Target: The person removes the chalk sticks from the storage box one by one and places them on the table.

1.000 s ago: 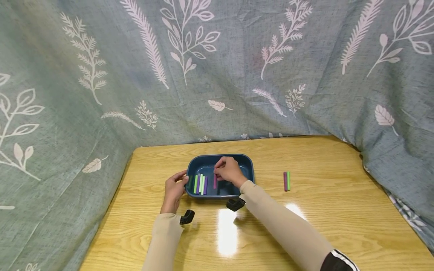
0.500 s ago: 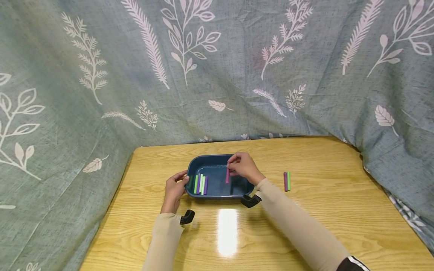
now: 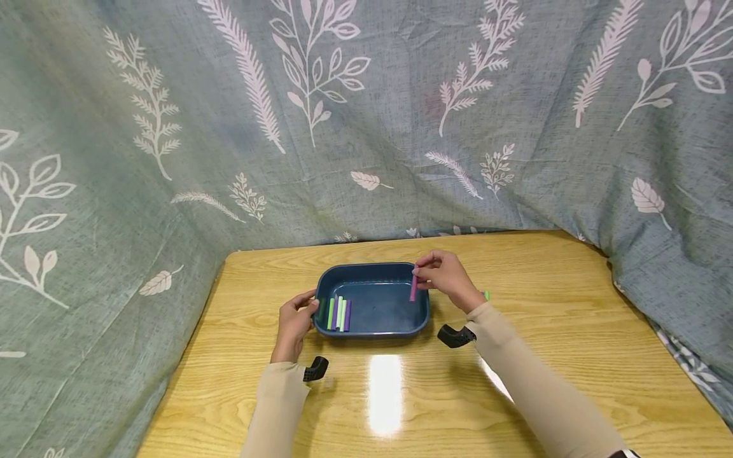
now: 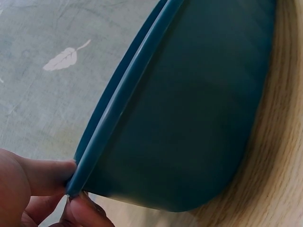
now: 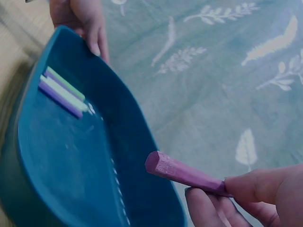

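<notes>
My right hand [image 3: 449,277] pinches a magenta chalk stick [image 3: 413,287] by one end, over the right end of a dark blue plastic tub [image 3: 382,308]. In the right wrist view the chalk [image 5: 189,175] points across the tub's rim, its free end toward the tub. My left hand [image 3: 294,324] grips the tub's left end; the left wrist view has thumb and fingers on either side of the rim [image 4: 102,127]. Inside, near that end, several green, pale green and purple chalk sticks [image 3: 339,313] lie side by side.
Right of the tub, a green chalk end [image 3: 486,295] shows past my right wrist; the arm hides the rest there. The wooden table [image 3: 229,407] meets a grey-green leaf-patterned cloth [image 3: 401,127] behind. Black wrist mounts [image 3: 455,336] stick out from both sleeves.
My right hand has moved right with the magenta chalk, from the middle of the tub to its right rim, and now covers most of the chalk on the table. The left hand stays put.
</notes>
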